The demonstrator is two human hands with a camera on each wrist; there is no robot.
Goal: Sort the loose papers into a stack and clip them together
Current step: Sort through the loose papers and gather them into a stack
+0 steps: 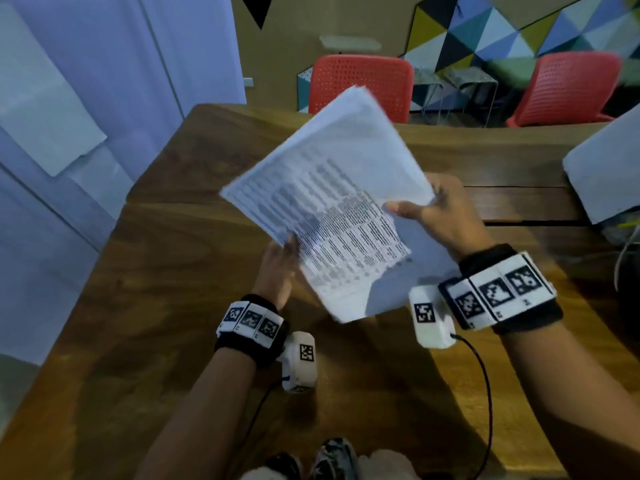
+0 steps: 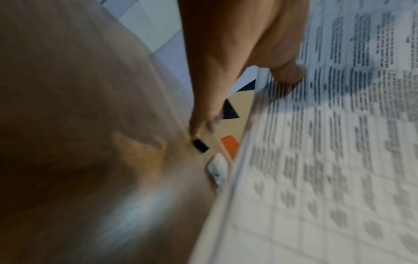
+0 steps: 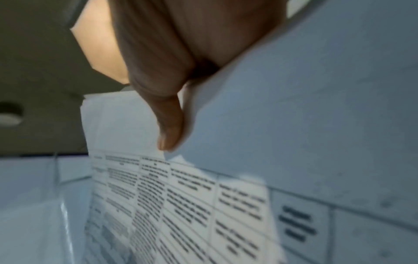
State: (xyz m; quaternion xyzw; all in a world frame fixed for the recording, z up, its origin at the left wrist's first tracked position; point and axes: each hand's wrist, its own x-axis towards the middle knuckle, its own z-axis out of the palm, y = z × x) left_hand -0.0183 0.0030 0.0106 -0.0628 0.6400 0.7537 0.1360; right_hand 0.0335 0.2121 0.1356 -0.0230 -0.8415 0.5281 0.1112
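A stack of printed papers [image 1: 332, 188] with tables of text is held tilted above the wooden table [image 1: 173, 271]. My left hand [image 1: 280, 268] grips the stack's near left edge, thumb on the printed face [image 2: 287, 71]. My right hand [image 1: 433, 209] grips the right edge, its thumb lying over the sheets [image 3: 169, 132]. Another sheet [image 1: 426, 247] shows under the stack by the right hand. In the left wrist view a small black clip [image 2: 200, 145] and a whitish clip [image 2: 217, 169] lie on the table beyond the papers' edge [image 2: 248, 135].
Two red chairs [image 1: 360, 84] [image 1: 568, 88] stand behind the table's far edge. A white box or sheet pile [image 1: 606, 168] sits at the right of the table. A blue wall with taped paper [image 1: 52, 109] is on the left. Cables trail from my wrist cameras.
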